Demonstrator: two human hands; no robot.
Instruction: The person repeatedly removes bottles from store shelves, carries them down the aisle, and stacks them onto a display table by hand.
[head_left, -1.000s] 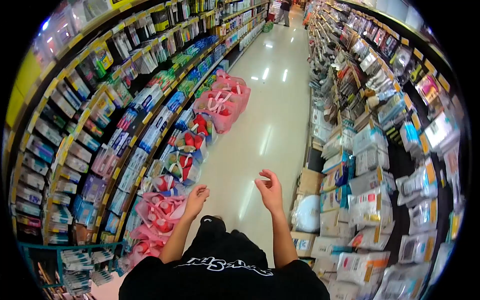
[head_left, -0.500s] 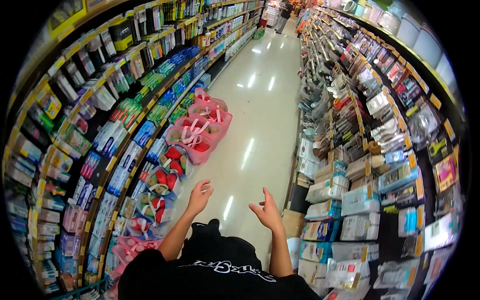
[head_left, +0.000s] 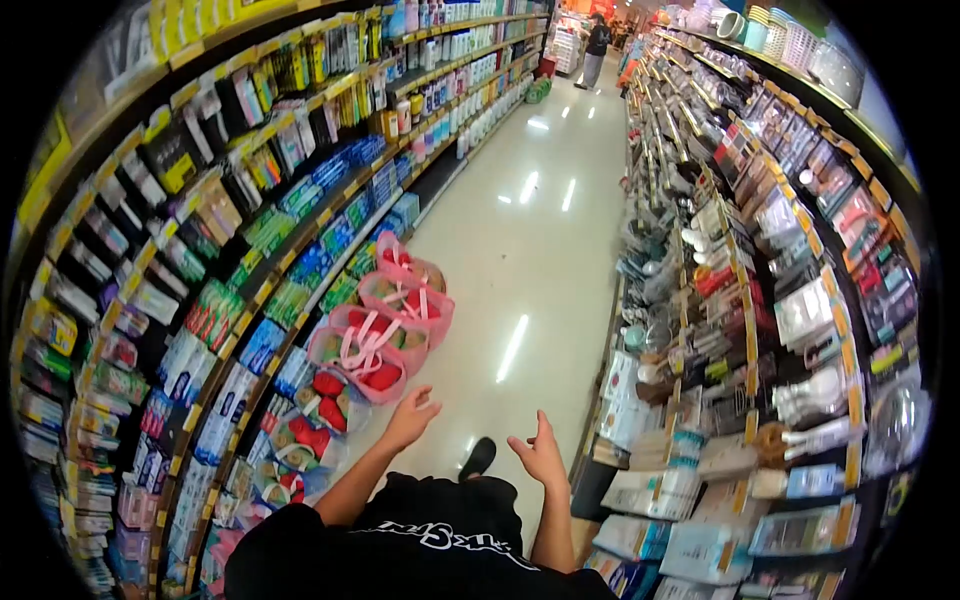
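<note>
My left hand (head_left: 410,418) is raised over the aisle floor, its fingers apart and bent a little, holding nothing. Nearest to it are pink bags (head_left: 385,375) with pink ribbon handles and red contents, standing on the floor along the left shelf; hand and bags look apart. My right hand (head_left: 540,455) hangs in the air on the right side of the aisle, index finger and thumb spread, also empty. Between the two hands, a dark shoe (head_left: 479,457) shows on the shiny floor (head_left: 490,300).
Left shelves (head_left: 330,200) carry toothpaste boxes, toothbrushes and bottles. On the right, racks (head_left: 745,290) hold hanging utensils and packaged goods, with baskets (head_left: 797,45) on top. More clear bags with red items (head_left: 328,385) line the left floor edge. Far ahead stands a person (head_left: 597,50).
The view has shifted forward along the aisle, and the pink bags now appear lower, closer to my left hand. A dark shoe has come into view. Both hands remain empty and raised.
</note>
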